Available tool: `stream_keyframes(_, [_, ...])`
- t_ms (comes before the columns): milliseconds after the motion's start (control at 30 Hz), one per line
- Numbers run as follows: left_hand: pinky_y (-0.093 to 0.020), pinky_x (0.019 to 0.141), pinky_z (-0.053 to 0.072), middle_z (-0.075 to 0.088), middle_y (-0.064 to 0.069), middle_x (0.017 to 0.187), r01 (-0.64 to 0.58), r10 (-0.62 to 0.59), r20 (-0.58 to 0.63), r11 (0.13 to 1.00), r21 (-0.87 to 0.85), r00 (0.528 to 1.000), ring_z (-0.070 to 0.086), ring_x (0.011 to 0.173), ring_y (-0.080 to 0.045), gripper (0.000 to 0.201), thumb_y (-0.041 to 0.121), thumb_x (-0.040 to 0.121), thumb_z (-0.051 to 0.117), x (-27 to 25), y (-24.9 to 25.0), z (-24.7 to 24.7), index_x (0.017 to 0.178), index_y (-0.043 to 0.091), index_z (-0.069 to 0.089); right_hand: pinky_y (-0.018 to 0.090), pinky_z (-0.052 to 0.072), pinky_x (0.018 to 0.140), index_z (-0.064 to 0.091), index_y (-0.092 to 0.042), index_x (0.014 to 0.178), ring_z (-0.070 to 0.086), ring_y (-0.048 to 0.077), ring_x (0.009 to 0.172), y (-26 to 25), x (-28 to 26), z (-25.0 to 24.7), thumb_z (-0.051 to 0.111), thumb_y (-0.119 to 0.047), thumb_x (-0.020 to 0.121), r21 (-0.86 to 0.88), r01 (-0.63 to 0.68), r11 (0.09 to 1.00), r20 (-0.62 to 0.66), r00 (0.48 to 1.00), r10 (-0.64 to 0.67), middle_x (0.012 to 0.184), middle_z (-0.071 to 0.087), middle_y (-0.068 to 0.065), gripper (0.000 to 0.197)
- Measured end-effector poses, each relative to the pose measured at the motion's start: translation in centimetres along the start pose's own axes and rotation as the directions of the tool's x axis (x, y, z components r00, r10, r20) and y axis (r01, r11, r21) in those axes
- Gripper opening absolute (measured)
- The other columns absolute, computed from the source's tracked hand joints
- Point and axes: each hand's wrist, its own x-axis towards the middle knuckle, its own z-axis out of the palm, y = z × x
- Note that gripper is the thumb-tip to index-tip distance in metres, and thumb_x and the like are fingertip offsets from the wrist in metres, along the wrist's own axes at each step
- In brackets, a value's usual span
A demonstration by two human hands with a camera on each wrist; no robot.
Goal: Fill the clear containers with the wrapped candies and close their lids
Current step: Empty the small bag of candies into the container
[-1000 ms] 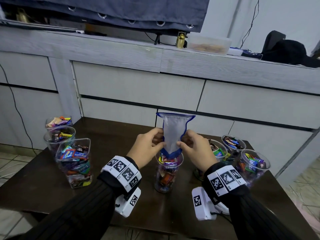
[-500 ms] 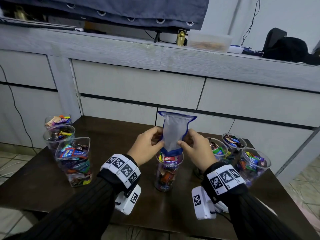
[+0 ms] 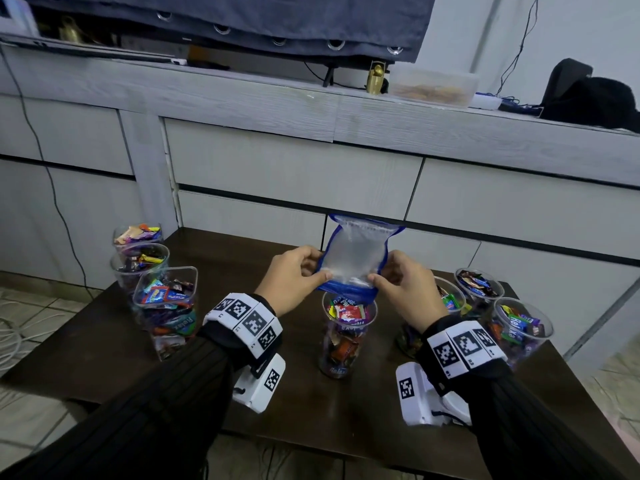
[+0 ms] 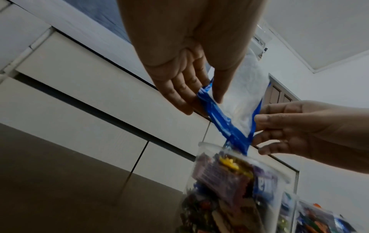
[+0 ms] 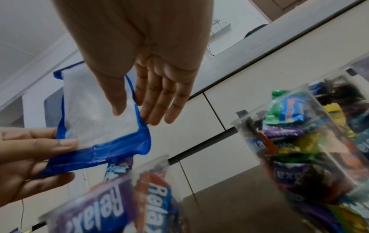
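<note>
Both hands pinch one blue-edged clear bag (image 3: pixel 353 258), held upside down: the left hand (image 3: pixel 294 277) nips its left edge between thumb and fingers, the right hand (image 3: pixel 407 289) nips its right edge the same way. Directly below the grip, just under the bag's blue mouth, stands a clear cup (image 3: pixel 346 336) packed to the rim with wrapped candies (image 3: pixel 349 311) (no lid on it). Left of the grip sit three more filled cups (image 3: pixel 166 306); right of it, another cluster (image 3: pixel 519 327), all on the dark table (image 3: pixel 311 403).
</note>
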Motion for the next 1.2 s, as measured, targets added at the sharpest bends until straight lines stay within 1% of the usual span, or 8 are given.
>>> stream_keyframes(200, [-0.030, 0.086, 0.056, 0.068, -0.003, 0.105, 0.048, -0.063, -0.122, 0.992, -0.119, 0.991, 0.067, 0.095, -0.018, 0.033, 0.022, 0.085, 0.074, -0.6, 0.4, -3.3, 0.114, 0.011, 0.062, 0.012, 0.040, 0.064, 0.052, -0.028, 0.103, 0.055, 0.002, 0.076, -4.2, -0.5, -0.2, 0.066, -0.025, 0.086, 0.059, 0.123, 0.991, -0.088, 0.989, -0.118, 0.093, 0.056, -0.013, 0.022])
stream_keyframes(333, [-0.027, 0.082, 0.055, 0.069, -0.001, 0.099, 0.042, -0.087, -0.196, 0.974, -0.222, 0.977, 0.068, 0.090, -0.017, 0.027, 0.018, 0.086, 0.073, -2.1, -0.4, -7.0, 0.107, 0.025, 0.057, 0.021, 0.046, 0.073, 0.057, -0.025, 0.098, 0.056, 0.005, 0.081, -7.6, -1.2, 2.7, 0.060, -0.027, 0.089, -0.027, 0.314, 0.949, 0.172, 0.937, -0.305, 0.090, 0.061, -0.008, 0.009])
stream_keyframes(467, [-0.019, 0.077, 0.052, 0.068, 0.003, 0.095, 0.034, -0.133, -0.326, 0.956, -0.292, 0.936, 0.067, 0.086, -0.008, 0.026, 0.012, 0.086, 0.071, -6.1, -2.9, -11.3, 0.099, 0.029, 0.057, 0.031, 0.048, 0.086, 0.058, -0.021, 0.107, 0.060, 0.016, 0.098, -9.5, -2.6, 8.5, 0.059, -0.029, 0.090, -0.055, 0.476, 0.878, 0.576, 0.733, -0.362, 0.106, 0.063, 0.000, 0.019])
stream_keyframes(567, [-0.010, 0.071, 0.051, 0.065, 0.005, 0.085, 0.060, -0.205, -0.431, 0.943, -0.327, 0.879, 0.064, 0.072, 0.005, 0.026, 0.003, 0.085, 0.070, -10.4, -5.7, -14.4, 0.094, 0.025, 0.058, 0.034, 0.045, 0.093, 0.054, -0.015, 0.122, 0.055, 0.026, 0.112, -10.4, -4.1, 13.9, 0.056, -0.029, 0.092, -0.091, 0.563, 0.821, 0.746, 0.585, -0.319, 0.121, 0.057, 0.009, 0.033])
stream_keyframes(767, [-0.010, 0.060, 0.050, 0.062, -0.005, 0.084, 0.287, -0.436, -0.584, 0.898, -0.334, 0.684, 0.062, 0.060, 0.006, 0.024, -0.006, 0.088, 0.062, -21.2, -12.7, -19.5, 0.091, 0.017, 0.055, 0.044, 0.040, 0.103, 0.035, -0.018, 0.141, 0.039, 0.032, 0.129, -11.2, -5.1, 21.3, 0.052, -0.038, 0.094, -0.169, 0.631, 0.757, 0.894, 0.422, -0.152, 0.142, 0.035, 0.011, 0.054])
stream_keyframes(867, [-0.015, 0.050, 0.051, 0.060, -0.015, 0.093, 0.492, -0.593, -0.602, 0.798, -0.349, 0.535, 0.062, 0.068, -0.013, 0.017, -0.004, 0.090, 0.063, -27.1, -16.6, -20.4, 0.098, 0.008, 0.054, 0.046, 0.039, 0.104, 0.036, -0.021, 0.140, 0.036, 0.031, 0.129, -10.8, -4.7, 23.0, 0.056, -0.042, 0.090, -0.188, 0.629, 0.754, 0.907, 0.406, -0.112, 0.141, 0.033, 0.009, 0.058])
stream_keyframes(1033, [-0.042, 0.072, 0.054, 0.063, -0.018, 0.095, 0.795, -0.751, -0.584, 0.541, -0.273, 0.310, 0.060, 0.083, -0.027, 0.021, 0.007, 0.088, 0.069, -33.9, -21.9, -19.5, 0.103, 0.003, 0.057, 0.039, 0.038, 0.104, 0.039, -0.025, 0.137, 0.036, 0.029, 0.126, -10.3, -3.5, 24.1, 0.063, -0.048, 0.085, -0.174, 0.626, 0.760, 0.913, 0.393, -0.114, 0.135, 0.036, 0.007, 0.062])
stream_keyframes(1200, [-0.035, 0.083, 0.055, 0.069, -0.014, 0.107, 0.949, -0.826, -0.534, 0.289, -0.127, 0.181, 0.065, 0.099, -0.031, 0.025, 0.017, 0.083, 0.073, -37.1, -26.1, -17.7, 0.105, 0.007, 0.067, 0.037, 0.038, 0.102, 0.039, -0.026, 0.136, 0.036, 0.027, 0.125, -10.2, -3.3, 24.3, 0.064, -0.049, 0.083, -0.172, 0.623, 0.763, 0.911, 0.396, -0.118, 0.134, 0.036, 0.006, 0.063])
